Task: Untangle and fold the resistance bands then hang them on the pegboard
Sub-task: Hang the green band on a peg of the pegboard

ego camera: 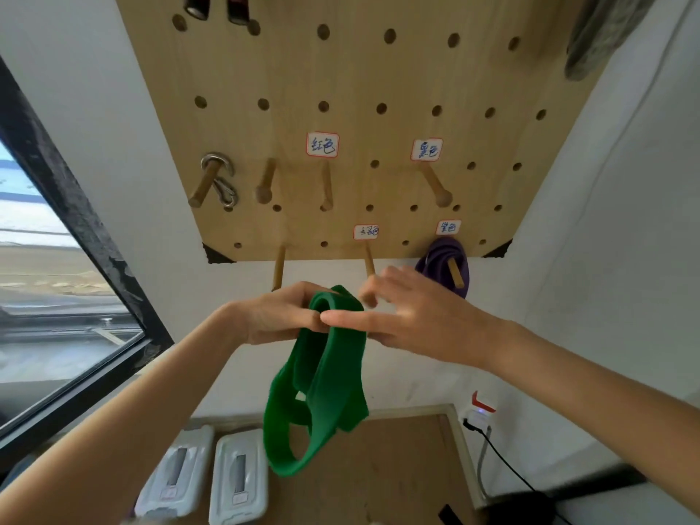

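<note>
Green band (322, 377) held in the air below the pegboard (352, 119), folded into several hanging loops. Left hand (280, 316) pinches the folded top, fingers curled round it. Right hand (413, 320) touches the same fold with thumb and forefinger; remaining fingers spread apart and slightly bent. A bare peg (369, 261) sticks out just above and behind the right fingers, under a handwritten label (366, 231). Purple band (441, 263) hangs on the next peg to the right. Metal clip (221, 180) hangs on a peg further left. Below: a wooden table (397, 467) with two white boxes (238, 479). Window (57, 297) at left.
</note>
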